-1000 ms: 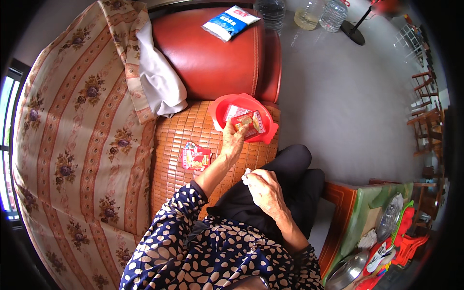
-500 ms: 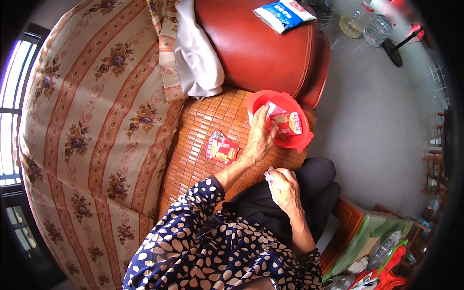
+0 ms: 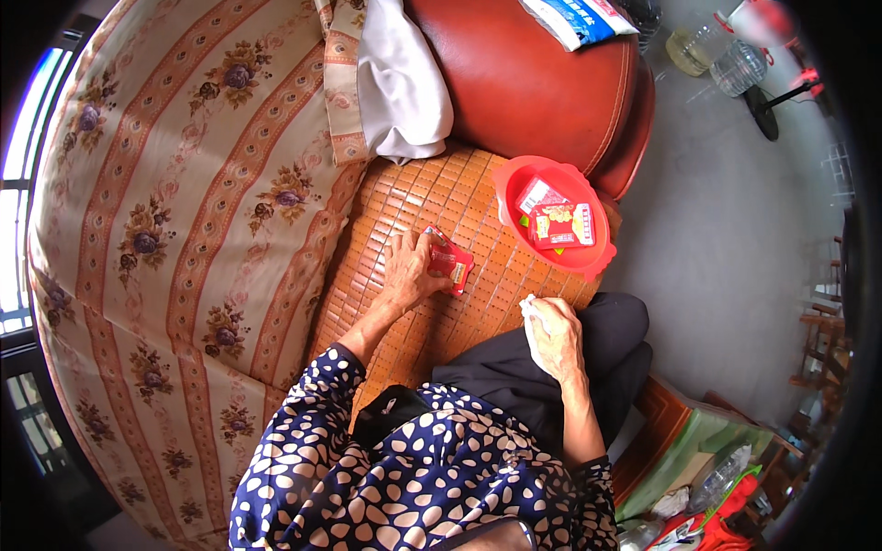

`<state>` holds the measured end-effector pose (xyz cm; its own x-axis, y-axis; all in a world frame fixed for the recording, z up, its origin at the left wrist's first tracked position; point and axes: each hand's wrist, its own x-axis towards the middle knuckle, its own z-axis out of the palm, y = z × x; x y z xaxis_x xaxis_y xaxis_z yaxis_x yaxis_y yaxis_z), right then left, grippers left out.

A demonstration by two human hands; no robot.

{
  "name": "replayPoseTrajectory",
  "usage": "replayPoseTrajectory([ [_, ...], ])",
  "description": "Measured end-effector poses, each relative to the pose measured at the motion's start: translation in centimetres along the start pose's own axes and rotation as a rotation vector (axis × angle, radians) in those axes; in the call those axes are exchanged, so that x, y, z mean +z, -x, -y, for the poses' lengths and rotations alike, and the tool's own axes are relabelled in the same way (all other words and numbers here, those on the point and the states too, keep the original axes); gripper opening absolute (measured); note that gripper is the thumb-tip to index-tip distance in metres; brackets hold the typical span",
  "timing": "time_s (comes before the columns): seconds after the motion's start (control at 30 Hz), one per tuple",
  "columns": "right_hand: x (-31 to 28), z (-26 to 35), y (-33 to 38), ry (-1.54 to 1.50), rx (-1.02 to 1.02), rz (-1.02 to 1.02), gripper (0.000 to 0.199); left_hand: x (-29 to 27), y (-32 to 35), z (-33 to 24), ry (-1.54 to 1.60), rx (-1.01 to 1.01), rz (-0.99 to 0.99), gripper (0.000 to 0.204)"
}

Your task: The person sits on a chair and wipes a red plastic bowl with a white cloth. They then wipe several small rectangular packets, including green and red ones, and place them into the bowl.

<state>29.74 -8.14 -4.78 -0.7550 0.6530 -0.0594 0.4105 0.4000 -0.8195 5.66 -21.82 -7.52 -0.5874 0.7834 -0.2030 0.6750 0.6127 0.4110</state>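
My left hand (image 3: 407, 272) is on a small pile of red packets (image 3: 452, 264) lying on the bamboo seat mat. Its fingers curl at the pile's left side and the thumb rests across it, so part of the pile is hidden. Above my lap, my right hand (image 3: 559, 342) is closed on a crumpled white tissue (image 3: 529, 312). Ahead of it stands a red plastic bowl (image 3: 601, 263) with scalloped edges. Inside the bowl lie red packets (image 3: 562, 226) with printed pictures, and a bit of yellow-green shows beneath them.
The bamboo mat (image 3: 404, 197) covers the seat. A red leather armrest (image 3: 533, 101) bears a blue and white bag (image 3: 581, 20). White cloth (image 3: 401, 87) hangs beside the flowered cover (image 3: 211, 193). Plastic bottles (image 3: 738, 68) stand on the grey floor; a cluttered low table (image 3: 671, 459) is at lower right.
My left hand has left the red bowl and moved left onto the packets on the mat. My right hand keeps the tissue. The whole view has shifted slightly.
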Motion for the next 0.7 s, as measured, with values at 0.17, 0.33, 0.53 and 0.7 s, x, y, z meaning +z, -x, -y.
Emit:
replayPoseTrajectory([
  [0.17, -0.1, 0.3, 0.2, 0.013, -0.038, -0.021, 0.017, -0.1, -0.1, -0.3, -0.099, 0.020, -0.033, 0.073],
  [0.33, -0.2, 0.5, 0.8, 0.016, -0.074, -0.073, 0.015, -0.4, 0.0, 0.2, 0.020, 0.056, 0.039, 0.070],
  [0.53, -0.9, 1.2, 1.4, -0.101, -0.063, -0.279, 0.015, -0.7, 1.1, -2.1, 1.204, -0.201, 0.377, 0.018],
  [0.7, -1.1, 5.4, 1.0, -0.185, -0.345, -0.490, 0.018, -0.3, 2.2, -6.8, 1.355, -0.250, 0.532, 0.018],
])
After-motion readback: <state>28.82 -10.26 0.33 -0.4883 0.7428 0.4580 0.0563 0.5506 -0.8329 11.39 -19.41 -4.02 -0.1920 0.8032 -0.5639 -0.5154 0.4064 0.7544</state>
